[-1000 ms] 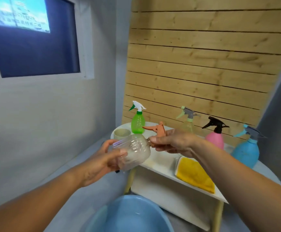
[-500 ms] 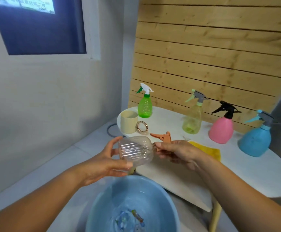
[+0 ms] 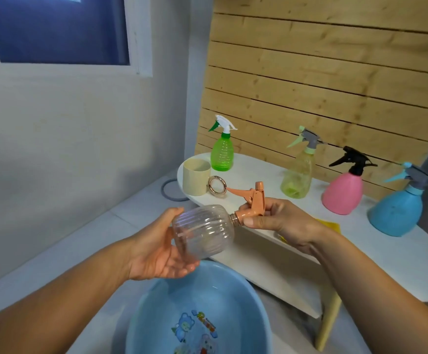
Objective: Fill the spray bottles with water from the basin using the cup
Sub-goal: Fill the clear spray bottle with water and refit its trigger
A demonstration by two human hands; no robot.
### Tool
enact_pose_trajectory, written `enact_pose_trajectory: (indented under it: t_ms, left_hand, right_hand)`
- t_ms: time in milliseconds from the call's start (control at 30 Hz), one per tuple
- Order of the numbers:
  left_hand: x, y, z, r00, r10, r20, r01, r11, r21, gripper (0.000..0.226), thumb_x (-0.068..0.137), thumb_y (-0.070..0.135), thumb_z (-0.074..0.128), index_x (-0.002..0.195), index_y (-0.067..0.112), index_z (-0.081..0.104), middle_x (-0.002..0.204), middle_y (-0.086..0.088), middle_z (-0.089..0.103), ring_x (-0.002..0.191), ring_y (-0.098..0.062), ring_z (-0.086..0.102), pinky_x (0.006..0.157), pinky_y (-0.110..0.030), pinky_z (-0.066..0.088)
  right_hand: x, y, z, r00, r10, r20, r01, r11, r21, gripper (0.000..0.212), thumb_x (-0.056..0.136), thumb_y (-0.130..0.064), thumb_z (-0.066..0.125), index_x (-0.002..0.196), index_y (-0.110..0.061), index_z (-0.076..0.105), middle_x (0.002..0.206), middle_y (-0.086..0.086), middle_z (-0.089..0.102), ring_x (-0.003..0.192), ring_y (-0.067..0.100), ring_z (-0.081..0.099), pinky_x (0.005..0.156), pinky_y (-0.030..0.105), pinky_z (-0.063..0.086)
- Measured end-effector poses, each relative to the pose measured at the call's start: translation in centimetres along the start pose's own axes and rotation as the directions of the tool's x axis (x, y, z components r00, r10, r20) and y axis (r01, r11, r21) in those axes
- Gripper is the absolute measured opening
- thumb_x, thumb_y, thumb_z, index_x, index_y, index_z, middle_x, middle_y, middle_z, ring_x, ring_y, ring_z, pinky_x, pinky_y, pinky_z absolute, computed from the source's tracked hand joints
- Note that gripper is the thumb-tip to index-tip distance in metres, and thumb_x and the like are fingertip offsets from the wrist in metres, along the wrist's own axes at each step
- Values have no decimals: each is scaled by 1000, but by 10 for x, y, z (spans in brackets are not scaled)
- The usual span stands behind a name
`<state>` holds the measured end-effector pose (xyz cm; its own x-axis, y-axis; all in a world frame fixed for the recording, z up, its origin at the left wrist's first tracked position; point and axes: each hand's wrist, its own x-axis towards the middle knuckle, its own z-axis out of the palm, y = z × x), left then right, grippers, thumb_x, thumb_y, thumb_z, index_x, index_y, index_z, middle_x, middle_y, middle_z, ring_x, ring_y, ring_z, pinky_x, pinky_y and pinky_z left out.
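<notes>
A clear ribbed spray bottle lies sideways in the air above the blue basin. My left hand cups its round body from below. My right hand grips its orange spray head at the neck. A beige cup stands at the left end of the white table. Green, yellow-green, pink and blue spray bottles stand upright along the back of the table.
A metal ring leans beside the cup. A yellow cloth lies partly behind my right wrist. A grey ring lies on the floor by the wall. A wooden slat wall backs the table.
The view has tilted down, showing more of the basin. The clear bottle has come nearer, and my left hand now cradles it from beneath while the spray head stands more upright.
</notes>
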<state>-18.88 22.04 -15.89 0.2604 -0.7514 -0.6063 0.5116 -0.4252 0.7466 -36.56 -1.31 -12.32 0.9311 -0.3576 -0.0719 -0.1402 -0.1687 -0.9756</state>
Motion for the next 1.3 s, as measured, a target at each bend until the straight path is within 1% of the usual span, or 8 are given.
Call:
enact_pose_trajectory:
  t_ms: [167, 333, 433, 500, 800, 967, 1100, 1300]
  left_hand:
    - [4, 3, -4, 994, -97, 59, 99, 994, -41, 71, 69, 69, 67, 111, 12, 64, 108, -25, 71, 80, -34, 76, 63, -35, 65]
    - [10, -4, -7, 979, 82, 185, -51, 985, -166, 90, 79, 77, 68, 143, 15, 58, 143, -23, 61, 123, -52, 62, 98, -59, 57]
    - [12, -4, -4, 951, 259, 168, -257, 966, -35, 101, 64, 36, 99, 149, 40, 44, 143, -13, 62, 120, -45, 67, 98, -59, 56]
    - [14, -5, 0, 941, 332, 65, -337, 938, 85, 102, 69, 15, 97, 147, 45, 38, 137, -9, 66, 114, -39, 72, 95, -55, 60]
    - [16, 0, -21, 952, 293, -84, -293, 956, 10, 72, 71, 73, 79, 125, 26, 72, 111, -9, 74, 92, -25, 72, 86, -42, 59]
    - [19, -1, -34, 960, 224, -166, -209, 973, 100, 71, 79, 73, 64, 131, 25, 65, 108, -10, 78, 100, -25, 74, 93, -38, 54]
    - [18, 1, -43, 953, 204, -224, -208, 978, 5, 84, 65, 75, 81, 122, 16, 62, 102, -14, 78, 98, -29, 75, 85, -37, 56]
    - [17, 0, -41, 953, 260, -154, -282, 948, -148, 107, 39, 52, 102, 129, 6, 64, 126, -26, 70, 112, -42, 71, 93, -51, 61]
  right_hand:
    - [5, 1, 5, 1000, 16, 0, -16, 1000, 8, 19, 87, -4, 73, 105, -9, 74, 101, 2, 76, 96, 11, 68, 92, 24, 52]
    - [11, 12, 13, 973, 197, -117, -184, 977, 109, 16, 84, -27, 79, 93, -15, 81, 103, 9, 78, 94, 18, 70, 90, 28, 44]
    - [14, 16, 17, 950, 268, -162, -248, 959, 135, 51, 64, -44, 87, 103, -11, 81, 104, 11, 78, 92, 17, 72, 88, 32, 41]
    - [15, 13, 16, 949, 273, -156, -251, 957, 148, 67, 55, -48, 87, 109, -8, 79, 102, 10, 78, 87, 15, 70, 86, 31, 42]
    - [11, -6, -33, 953, 206, -220, -166, 968, 186, 34, 86, -35, 71, 114, -16, 75, 99, -4, 75, 92, 10, 64, 87, 31, 41]
    - [10, 13, -62, 868, 416, -272, -361, 904, 230, 27, 104, -29, 55, 115, -15, 75, 88, -1, 73, 71, 8, 62, 62, 22, 41]
    - [11, 23, -62, 793, 446, -415, -421, 894, 156, 23, 101, -21, 60, 106, -4, 75, 75, 4, 72, 50, 6, 57, 40, 16, 39]
    - [18, 37, -58, 717, 364, -595, -472, 881, -29, 31, 90, -31, 74, 79, -2, 73, 75, 11, 71, 63, 18, 54, 63, 28, 44]
